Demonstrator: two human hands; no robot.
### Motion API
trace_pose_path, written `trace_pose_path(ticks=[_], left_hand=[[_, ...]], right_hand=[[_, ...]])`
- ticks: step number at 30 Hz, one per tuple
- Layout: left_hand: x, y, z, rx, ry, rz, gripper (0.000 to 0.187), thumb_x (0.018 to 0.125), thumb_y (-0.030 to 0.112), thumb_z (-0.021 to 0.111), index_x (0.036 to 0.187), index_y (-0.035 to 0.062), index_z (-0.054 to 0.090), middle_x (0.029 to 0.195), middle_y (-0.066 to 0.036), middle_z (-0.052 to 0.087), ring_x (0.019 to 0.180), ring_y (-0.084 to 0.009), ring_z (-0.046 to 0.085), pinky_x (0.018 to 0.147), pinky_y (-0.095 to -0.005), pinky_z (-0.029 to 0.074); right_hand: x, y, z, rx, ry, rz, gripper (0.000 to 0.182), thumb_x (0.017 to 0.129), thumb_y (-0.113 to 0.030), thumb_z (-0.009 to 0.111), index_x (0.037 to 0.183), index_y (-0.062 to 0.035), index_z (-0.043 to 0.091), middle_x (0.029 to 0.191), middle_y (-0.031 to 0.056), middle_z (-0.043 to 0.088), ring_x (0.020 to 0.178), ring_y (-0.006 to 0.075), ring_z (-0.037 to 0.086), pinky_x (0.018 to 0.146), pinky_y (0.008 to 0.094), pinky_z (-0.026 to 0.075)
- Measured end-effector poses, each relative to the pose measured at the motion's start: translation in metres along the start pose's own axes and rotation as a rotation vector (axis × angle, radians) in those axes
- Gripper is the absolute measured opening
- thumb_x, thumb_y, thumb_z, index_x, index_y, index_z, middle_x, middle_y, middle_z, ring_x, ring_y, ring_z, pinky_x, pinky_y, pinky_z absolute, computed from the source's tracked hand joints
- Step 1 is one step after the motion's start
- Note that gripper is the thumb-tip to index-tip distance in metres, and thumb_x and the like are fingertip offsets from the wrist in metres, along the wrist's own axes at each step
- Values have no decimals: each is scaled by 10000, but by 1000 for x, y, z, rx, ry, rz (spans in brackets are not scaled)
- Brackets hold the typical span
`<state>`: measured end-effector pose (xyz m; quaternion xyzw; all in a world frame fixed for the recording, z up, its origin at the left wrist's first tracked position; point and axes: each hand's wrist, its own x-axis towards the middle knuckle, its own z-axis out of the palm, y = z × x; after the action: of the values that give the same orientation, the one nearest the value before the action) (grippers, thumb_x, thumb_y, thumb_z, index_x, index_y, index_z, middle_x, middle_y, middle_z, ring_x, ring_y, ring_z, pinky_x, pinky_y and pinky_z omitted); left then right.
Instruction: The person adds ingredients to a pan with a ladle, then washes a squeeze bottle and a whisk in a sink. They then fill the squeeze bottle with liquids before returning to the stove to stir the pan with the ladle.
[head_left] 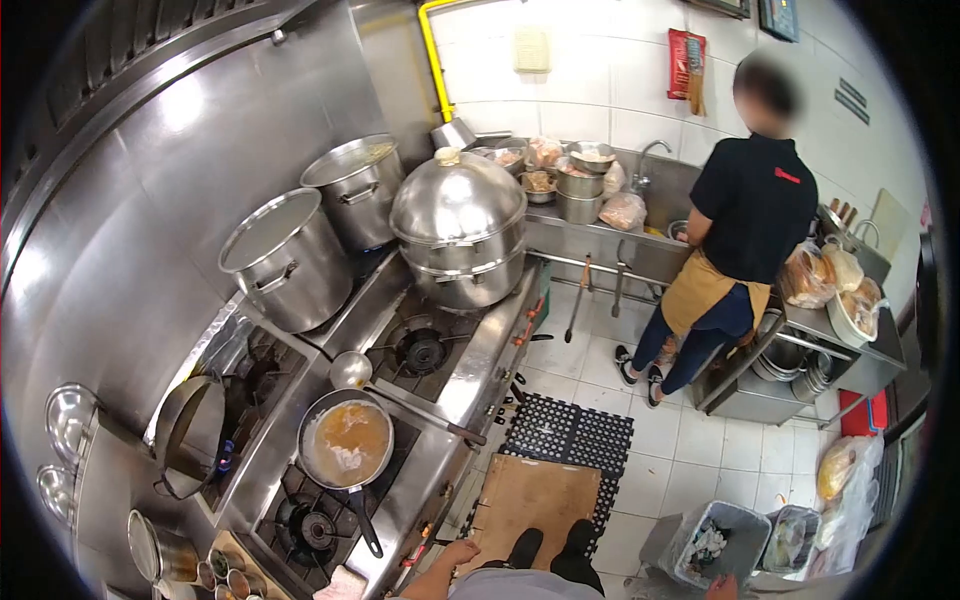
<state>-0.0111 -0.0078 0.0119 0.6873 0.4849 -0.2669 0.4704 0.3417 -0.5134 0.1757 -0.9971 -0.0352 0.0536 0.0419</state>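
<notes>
Well, with twelve o'clock straight ahead, my right hand (722,588) barely shows at four o'clock, beside a grey plastic bin (745,545); I cannot tell whether it is clenched or loose. My left hand (460,553), at nine o'clock, is just off the front of the long stainless-steel stove (465,387); nothing shows in it, though its fingers are too small for me to tell its grip.

At ten o'clock, flat on the stove's front row, sits a round dark frying pan (308,440) holding orange-brown liquid (355,425) with a whitish clump. Its long black handle (366,522) points to half past five, probably so I can take it without reaching across; the long axis runs back to half past eleven.

Just beyond the pan rests a round steel ladle (351,369), presumably kept within reach. Farther back are a tall steel stockpot (305,285) at eleven and a domed steel steamer (455,205) near twelve, likely set there to leave the front free. At one o'clock, a person in a dark shirt (755,205) stands by the sink.
</notes>
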Motion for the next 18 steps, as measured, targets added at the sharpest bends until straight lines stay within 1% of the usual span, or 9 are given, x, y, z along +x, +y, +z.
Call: trace_pose_path(ticks=[2,4,5,7,9,11,14,16,18], left_hand=[[3,-10,6,-46,-13,-3,361,785,403,588,972,102,655,793,-64,672,731,-186,635,705,-329,491],[5,-8,3,-17,-11,19,356,785,388,596,954,82,664,787,-71,674,738,-183,640,701,-331,492],[5,-5,0,69,-2,59,353,785,377,602,944,69,668,783,-75,675,747,-181,644,701,-331,492],[5,-9,5,-179,17,49,328,813,362,597,934,64,662,735,-29,649,619,-127,589,563,-280,470],[4,-2,3,-61,-27,-45,353,811,399,559,938,90,675,757,-91,670,786,-196,654,702,-348,499],[17,-22,7,-129,-46,-17,356,827,367,593,987,54,646,736,-36,640,654,-117,588,614,-261,479],[32,-31,12,-142,-124,-113,332,838,355,583,982,64,651,739,-39,640,679,-112,590,632,-260,477],[31,-37,19,-146,9,330,407,867,325,589,1142,25,580,701,-79,585,594,-174,545,557,-321,469],[33,-37,23,-96,13,338,395,871,318,582,1135,23,583,696,-82,585,585,-174,544,549,-326,467]], right_hand=[[-3,0,-4,148,85,-165,389,862,-325,517,1096,-21,579,979,220,620,919,380,581,791,430,449],[7,2,19,56,76,71,249,814,-180,571,980,6,571,846,171,563,839,344,536,720,443,423],[11,7,27,59,140,-1,245,801,-185,578,969,-6,571,805,155,555,805,341,539,700,442,427],[2,12,30,68,222,-45,255,781,-201,590,966,-26,576,771,133,555,772,331,544,682,437,436],[4,7,28,80,289,-3,268,776,-213,595,973,-32,582,778,128,562,772,325,547,683,433,441],[3,9,26,84,187,-4,292,775,-233,595,995,-41,587,819,132,583,809,320,555,702,436,446],[4,12,29,71,164,28,299,771,-240,600,1000,-47,586,858,138,598,830,323,559,708,445,446],[5,19,39,86,196,6,296,774,-246,600,993,-47,589,862,140,599,835,326,560,709,448,448],[7,18,35,101,227,-24,293,776,-252,601,986,-48,591,866,142,601,841,328,560,710,452,449]])
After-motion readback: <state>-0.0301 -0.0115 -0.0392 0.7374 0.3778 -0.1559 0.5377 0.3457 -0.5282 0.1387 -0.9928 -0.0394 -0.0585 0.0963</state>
